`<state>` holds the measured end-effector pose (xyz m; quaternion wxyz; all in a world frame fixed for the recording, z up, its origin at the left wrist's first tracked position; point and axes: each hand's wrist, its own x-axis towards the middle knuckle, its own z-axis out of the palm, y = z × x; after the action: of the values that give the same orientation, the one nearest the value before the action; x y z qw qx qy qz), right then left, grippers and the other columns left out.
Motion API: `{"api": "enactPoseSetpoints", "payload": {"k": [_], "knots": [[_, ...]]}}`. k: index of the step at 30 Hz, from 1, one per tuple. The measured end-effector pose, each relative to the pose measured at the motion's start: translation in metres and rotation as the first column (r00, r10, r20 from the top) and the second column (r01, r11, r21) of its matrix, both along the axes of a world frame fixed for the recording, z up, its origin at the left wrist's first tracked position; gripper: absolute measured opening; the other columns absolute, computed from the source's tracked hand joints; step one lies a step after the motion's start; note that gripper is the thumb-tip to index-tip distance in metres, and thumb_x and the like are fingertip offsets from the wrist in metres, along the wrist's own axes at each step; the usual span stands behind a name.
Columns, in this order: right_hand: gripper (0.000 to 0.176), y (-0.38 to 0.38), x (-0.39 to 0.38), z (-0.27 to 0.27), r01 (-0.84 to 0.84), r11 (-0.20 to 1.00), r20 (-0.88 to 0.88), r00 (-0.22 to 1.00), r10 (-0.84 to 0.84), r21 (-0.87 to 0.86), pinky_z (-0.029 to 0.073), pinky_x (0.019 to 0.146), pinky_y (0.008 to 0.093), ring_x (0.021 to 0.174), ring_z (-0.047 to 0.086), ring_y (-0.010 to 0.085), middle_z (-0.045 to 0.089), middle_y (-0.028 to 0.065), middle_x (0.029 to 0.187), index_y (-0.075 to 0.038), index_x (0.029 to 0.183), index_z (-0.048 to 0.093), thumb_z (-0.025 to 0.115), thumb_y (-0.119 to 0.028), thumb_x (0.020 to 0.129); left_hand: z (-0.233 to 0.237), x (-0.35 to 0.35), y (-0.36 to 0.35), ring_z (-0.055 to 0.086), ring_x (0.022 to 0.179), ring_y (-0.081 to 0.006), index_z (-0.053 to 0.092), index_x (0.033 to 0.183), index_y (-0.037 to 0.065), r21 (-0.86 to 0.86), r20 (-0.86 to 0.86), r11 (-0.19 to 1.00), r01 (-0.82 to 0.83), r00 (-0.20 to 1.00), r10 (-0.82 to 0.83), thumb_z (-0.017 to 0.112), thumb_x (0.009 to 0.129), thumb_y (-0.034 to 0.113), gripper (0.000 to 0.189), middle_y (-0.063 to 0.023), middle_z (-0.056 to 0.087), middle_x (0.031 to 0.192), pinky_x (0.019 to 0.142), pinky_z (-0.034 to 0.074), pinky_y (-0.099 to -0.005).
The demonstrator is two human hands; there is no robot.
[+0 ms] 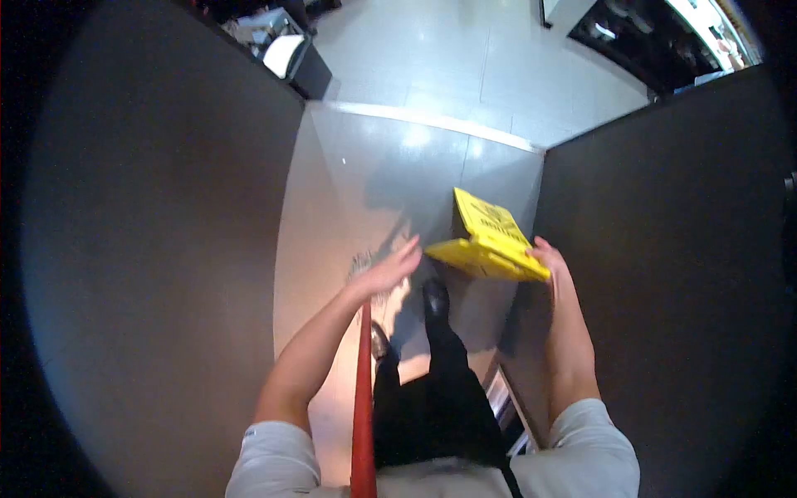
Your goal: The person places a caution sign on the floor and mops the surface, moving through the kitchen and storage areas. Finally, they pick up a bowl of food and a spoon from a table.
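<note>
A yellow folding floor sign [490, 236] with dark lettering is partly spread, its two panels forming a V. My right hand [550, 256] grips its right edge. Just off the sign's left corner, my left hand [397, 267] has its fingers stretched out and holds nothing that I can see. A red pole [363, 398] runs up between my left forearm and my body. Near the pole's far end, stringy grey strands [362, 262] show on the floor, partly behind my left hand.
Dark walls [166, 249] close in on the left and the right [664, 249]. A pale strip [432, 122] crosses the floor ahead. Beyond it stand a dark bin [309, 70] on the left and a lit display case [656, 41] on the right.
</note>
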<state>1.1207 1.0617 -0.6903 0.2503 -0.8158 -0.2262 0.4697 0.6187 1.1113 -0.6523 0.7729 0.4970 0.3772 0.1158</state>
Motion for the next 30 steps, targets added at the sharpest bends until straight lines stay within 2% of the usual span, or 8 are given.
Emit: {"api": "enactPoseSetpoints", "payload": {"k": [6, 10, 15, 17, 21, 23, 29, 30], "knots": [[0.079, -0.011, -0.058, 0.053, 0.183, 0.981, -0.168, 0.967, -0.192, -0.068, 0.053, 0.093, 0.0439, 0.117, 0.061, 0.0314, 0.049, 0.0218, 0.144, -0.004, 0.155, 0.023, 0.064, 0.002, 0.088, -0.014, -0.18, -0.098, 0.055, 0.124, -0.0398, 0.033, 0.153, 0.021, 0.344, -0.564, 0.848, 0.402, 0.811, -0.156, 0.063, 0.077, 0.004, 0.083, -0.0247, 0.056, 0.135, 0.101, 0.048, -0.0465], [0.08, -0.007, -0.054, 0.064, 0.174, 0.976, -0.193, 0.961, -0.198, -0.135, 0.052, 0.094, 0.043, 0.117, 0.062, 0.0316, 0.049, 0.0227, 0.144, -0.003, 0.155, 0.024, 0.066, 0.0, 0.088, 0.03, -0.156, -0.167, 0.028, 0.146, -0.038, 0.034, 0.154, 0.018, 0.607, -0.223, 0.768, 0.206, 0.971, -0.084, 0.089, 0.061, 0.02, 0.107, -0.024, 0.027, 0.157, 0.115, 0.031, -0.0471], [0.081, -0.001, -0.032, 0.054, -0.096, 0.936, 0.316, 0.925, 0.209, -0.339, 0.047, 0.102, 0.0434, 0.122, 0.057, 0.0341, 0.05, 0.0254, 0.142, 0.0, 0.15, 0.034, 0.076, -0.011, 0.081, 0.045, -0.117, -0.206, 0.058, 0.12, -0.0334, 0.062, 0.097, 0.01, 0.427, 0.115, 0.835, -0.347, 0.937, 0.331, 0.085, 0.071, 0.017, 0.036, -0.014, 0.066, 0.116, 0.11, 0.04, -0.0449], [0.075, 0.018, -0.065, 0.098, 0.035, 0.999, 0.717, 0.697, -0.023, -0.002, 0.04, 0.109, 0.0439, 0.13, 0.047, 0.0388, 0.05, 0.0273, 0.139, 0.002, 0.142, 0.043, 0.076, -0.022, 0.079, 0.039, -0.12, -0.211, 0.061, 0.115, -0.0282, 0.062, 0.085, 0.008, 0.352, 0.113, 0.799, -0.488, 0.869, 0.481, 0.077, 0.079, 0.011, 0.016, -0.011, 0.07, 0.106, 0.111, 0.04, -0.0443], [0.059, 0.069, -0.176, 0.231, -0.332, 0.806, 0.668, 0.737, -0.104, 0.491, 0.037, 0.11, 0.0427, 0.13, 0.048, 0.0328, 0.052, 0.0187, 0.139, -0.003, 0.136, 0.052, 0.074, -0.025, 0.086, 0.063, -0.152, -0.178, 0.065, 0.102, -0.0259, 0.06, 0.084, 0.004, 0.224, 0.244, 0.508, -0.832, 0.552, 0.797, 0.063, 0.093, 0.014, 0.013, -0.0116, 0.069, 0.098, 0.108, 0.041, -0.0426], [0.05, 0.081, -0.231, 0.259, -0.402, 0.632, 0.393, 0.905, 0.164, 0.663, 0.043, 0.105, 0.0392, 0.123, 0.056, 0.0264, 0.061, 0.0138, 0.13, -0.001, 0.13, 0.056, 0.073, -0.02, 0.087, 0.056, -0.178, -0.15, 0.066, 0.092, -0.0229, 0.058, 0.082, 0.003, 0.282, 0.253, 0.422, -0.862, 0.491, 0.834, 0.063, 0.096, 0.018, 0.021, -0.0094, 0.067, 0.088, 0.1, 0.047, -0.0396], [0.061, 0.034, -0.482, 0.385, -0.477, 0.01, 0.327, 0.617, 0.716, 0.879, 0.047, 0.1, 0.0378, 0.114, 0.06, 0.0222, 0.062, 0.0126, 0.126, -0.004, 0.132, 0.054, 0.081, -0.026, 0.083, 0.047, -0.126, -0.083, 0.052, 0.063, -0.0104, 0.06, 0.07, 0.004, 0.518, 0.047, 0.54, -0.664, 0.652, 0.757, 0.069, 0.088, 0.025, 0.029, -0.0035, 0.059, 0.063, 0.056, 0.044, -0.0374], [0.05, 0.029, -0.497, 0.393, -0.433, 0.186, 0.173, 0.664, 0.727, 0.882, 0.049, 0.091, 0.0347, 0.102, 0.061, 0.0194, 0.064, 0.0101, 0.114, -0.005, 0.123, 0.057, 0.079, -0.025, 0.084, 0.063, -0.108, -0.083, 0.05, 0.06, -0.0105, 0.059, 0.069, 0.002, 0.58, 0.087, 0.506, -0.638, 0.666, 0.741, 0.07, 0.086, 0.025, 0.03, -0.0064, 0.056, 0.059, 0.054, 0.043, -0.0379]]}}
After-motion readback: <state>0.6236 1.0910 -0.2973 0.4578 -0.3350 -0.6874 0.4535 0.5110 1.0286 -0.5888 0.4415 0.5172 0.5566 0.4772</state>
